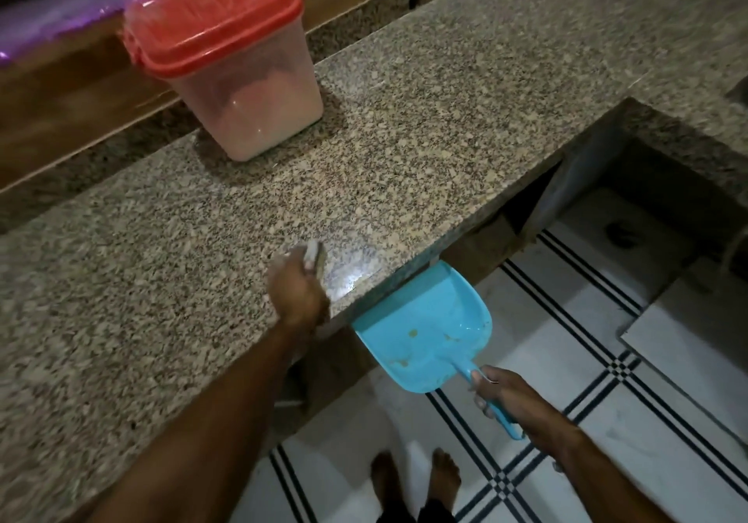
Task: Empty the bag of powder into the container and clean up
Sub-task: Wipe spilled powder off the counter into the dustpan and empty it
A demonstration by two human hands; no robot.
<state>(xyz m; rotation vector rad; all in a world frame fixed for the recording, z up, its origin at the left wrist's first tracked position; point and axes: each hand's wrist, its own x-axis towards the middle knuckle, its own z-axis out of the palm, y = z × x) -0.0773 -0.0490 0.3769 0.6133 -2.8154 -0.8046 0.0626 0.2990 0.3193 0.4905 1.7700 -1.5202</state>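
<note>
Granite countertop [425, 125], speckled brown and grey, takes up most of the view. What stands on it?

One clear plastic container [259, 109], towards the back on the left, upright, with its red lid [214, 24] closed. Pale powder [263, 121] fills the lower part of it.

And behind it?

A wooden ledge [81, 89] runs along the back edge of the stone, and a purple plastic sheet [60, 12] lies on it at the far left. The room is dim; one bright glare sits on the stone near the front edge.

Where are the hands?

The left hand [299, 291] is at the front edge of the counter, fingers curled round a small pale thing [313, 253] that touches the stone. It is too blurred to name.

The right?

The right hand [510, 401] is wrapped round the handle of a blue dustpan [425, 328]. The pan is held below the counter, its open mouth tucked under the edge just beside the left hand. A few brownish specks lie in it.

What is underfoot?

A white tiled floor [668, 421] with black striped lines crossing it. Two bare feet [417, 478] stand on it. To the right the counter turns a corner, with a dark recess beneath it.
</note>
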